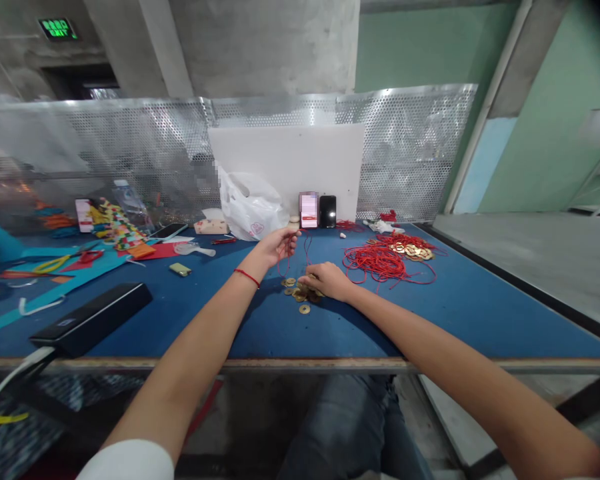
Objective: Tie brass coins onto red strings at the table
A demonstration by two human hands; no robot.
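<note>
My left hand (pixel 279 245) is raised just above the desk (pixel 445 313), fingers drawn narrowly together on a thin red cord (pixel 282 265) that hangs down toward the blue top. A red string bracelet (pixel 247 277) circles that wrist. My right hand (pixel 327 280) is low, its fingers curled down and touching the loose brass coins (pixel 298 291). I can't tell whether it is gripping any of them.

The coins lie in one small heap just below and between my hands. I count about eight, though some overlap, and one sits slightly apart toward me (pixel 305 309). Just right of my right hand is one big tangle of red cord (pixel 380 262), with a cluster of gold coins (pixel 413 251) on it.

Beyond my hands stand two phones (pixel 319 210), side by side against a white board (pixel 286 170), with a white plastic bag (pixel 253 207) to their left. To my left lies a black case (pixel 90 319). The desk's front edge (pixel 300 365) runs well below my hands, with blue top between, and its right edge lies far off past the cord.
</note>
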